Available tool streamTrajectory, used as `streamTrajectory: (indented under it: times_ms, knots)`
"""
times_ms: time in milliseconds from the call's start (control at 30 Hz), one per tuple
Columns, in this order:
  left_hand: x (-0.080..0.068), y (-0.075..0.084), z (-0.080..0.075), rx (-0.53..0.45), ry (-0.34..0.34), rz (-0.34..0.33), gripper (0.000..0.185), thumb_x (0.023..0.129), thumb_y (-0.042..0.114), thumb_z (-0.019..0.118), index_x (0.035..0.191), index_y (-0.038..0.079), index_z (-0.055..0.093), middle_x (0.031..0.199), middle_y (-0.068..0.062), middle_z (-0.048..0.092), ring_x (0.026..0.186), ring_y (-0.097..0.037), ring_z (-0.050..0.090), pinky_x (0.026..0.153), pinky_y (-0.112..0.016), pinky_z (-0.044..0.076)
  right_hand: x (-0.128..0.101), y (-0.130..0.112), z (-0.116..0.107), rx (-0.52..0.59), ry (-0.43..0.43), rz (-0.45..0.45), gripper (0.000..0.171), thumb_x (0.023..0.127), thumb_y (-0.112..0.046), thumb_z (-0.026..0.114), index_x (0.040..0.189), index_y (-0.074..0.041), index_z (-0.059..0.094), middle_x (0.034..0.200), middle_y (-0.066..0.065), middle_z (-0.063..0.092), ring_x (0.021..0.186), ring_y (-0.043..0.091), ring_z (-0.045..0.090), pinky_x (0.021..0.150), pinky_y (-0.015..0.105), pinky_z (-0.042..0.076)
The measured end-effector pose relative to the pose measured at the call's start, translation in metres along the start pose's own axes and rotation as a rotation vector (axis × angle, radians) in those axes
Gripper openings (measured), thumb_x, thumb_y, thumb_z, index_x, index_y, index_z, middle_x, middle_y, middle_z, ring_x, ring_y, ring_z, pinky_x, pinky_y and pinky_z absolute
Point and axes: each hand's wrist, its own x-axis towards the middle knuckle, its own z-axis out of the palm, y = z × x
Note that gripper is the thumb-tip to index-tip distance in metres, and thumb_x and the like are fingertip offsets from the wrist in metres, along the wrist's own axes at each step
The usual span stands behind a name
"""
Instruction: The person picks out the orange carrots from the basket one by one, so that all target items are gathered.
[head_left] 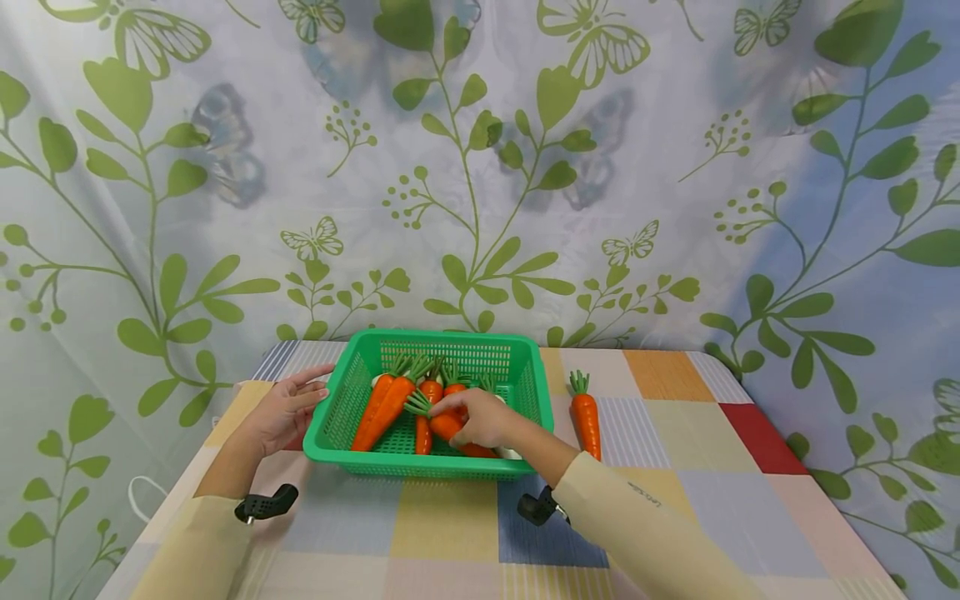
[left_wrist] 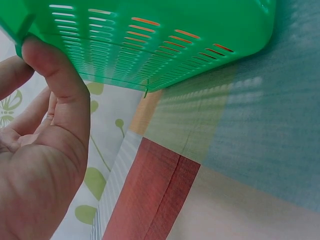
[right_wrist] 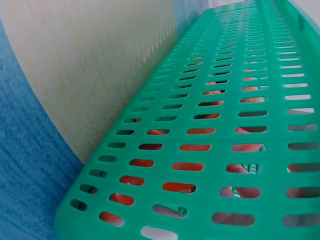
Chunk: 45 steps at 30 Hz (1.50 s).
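A green plastic basket holds several orange carrots with green tops. My right hand reaches into it and pinches a carrot near its leafy end. In the right wrist view the slotted basket wall hides most of that hand. My left hand is at the basket's left side, fingers loosely bent and touching the rim. The left wrist view shows a fingertip of the left hand against the underside of the rim. A single carrot lies on the cloth right of the basket.
The table has a patchwork checked cloth. Behind it hangs a curtain with green leaves and butterflies. White pieces show in the basket beneath the right hand. A white cable loops at the table's left edge.
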Motion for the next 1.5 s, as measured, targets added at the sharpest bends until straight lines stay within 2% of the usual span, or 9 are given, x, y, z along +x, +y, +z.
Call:
streamTrajectory:
  times_ms: [433, 767, 933, 1100, 1333, 1500]
  knots:
    - [0.001, -0.002, -0.002, 0.013, -0.009, 0.011, 0.054, 0.107, 0.007, 0.051, 0.157, 0.007, 0.031, 0.110, 0.004, 0.071, 0.097, -0.010, 0.073, 0.087, -0.027, 0.062, 0.000, 0.000, -0.004, 0.013, 0.010, -0.028, 0.051, 0.081, 0.001, 0.083, 0.126, -0.022, 0.074, 0.135, 0.002, 0.065, 0.075, 0.016, 0.047, 0.062, 0.025, 0.043]
    - [0.001, -0.001, -0.001, 0.001, -0.023, 0.023, 0.054, 0.107, 0.005, 0.051, 0.157, 0.005, 0.030, 0.110, 0.003, 0.070, 0.097, -0.011, 0.074, 0.087, -0.028, 0.062, -0.003, 0.006, -0.011, 0.066, 0.035, -0.056, 0.050, 0.081, 0.001, 0.082, 0.125, -0.022, 0.073, 0.128, 0.003, 0.066, 0.056, 0.014, 0.036, 0.056, 0.025, 0.038]
    - [0.000, -0.002, 0.000, 0.009, -0.003, 0.006, 0.056, 0.106, 0.006, 0.052, 0.158, 0.006, 0.030, 0.107, 0.003, 0.069, 0.095, -0.010, 0.074, 0.086, -0.027, 0.062, -0.006, 0.008, -0.016, 0.108, 0.077, -0.058, 0.050, 0.082, -0.001, 0.083, 0.125, -0.025, 0.074, 0.128, 0.000, 0.067, 0.065, 0.016, 0.050, 0.061, 0.025, 0.046]
    - [0.000, -0.002, -0.001, 0.020, 0.005, 0.004, 0.058, 0.106, 0.008, 0.053, 0.159, 0.006, 0.029, 0.108, 0.003, 0.070, 0.095, -0.011, 0.074, 0.087, -0.027, 0.062, -0.009, 0.011, -0.021, 0.134, 0.131, -0.062, 0.052, 0.081, -0.004, 0.084, 0.126, -0.027, 0.073, 0.134, 0.002, 0.066, 0.092, 0.021, 0.066, 0.075, 0.029, 0.058]
    - [-0.001, -0.002, -0.001, 0.019, 0.000, 0.001, 0.058, 0.106, 0.009, 0.054, 0.158, 0.007, 0.030, 0.110, 0.003, 0.070, 0.098, -0.011, 0.074, 0.088, -0.027, 0.061, -0.019, 0.017, -0.030, 0.237, 0.188, -0.072, 0.053, 0.084, -0.010, 0.084, 0.132, -0.025, 0.070, 0.141, 0.003, 0.061, 0.109, 0.029, 0.067, 0.081, 0.035, 0.061]
    - [0.000, -0.003, -0.001, 0.017, -0.001, 0.003, 0.057, 0.106, 0.008, 0.053, 0.158, 0.006, 0.030, 0.111, 0.003, 0.070, 0.098, -0.011, 0.074, 0.088, -0.027, 0.061, -0.028, 0.018, -0.040, 0.280, 0.239, -0.112, 0.050, 0.086, -0.013, 0.083, 0.133, -0.026, 0.069, 0.143, -0.001, 0.061, 0.109, 0.029, 0.065, 0.081, 0.036, 0.060]
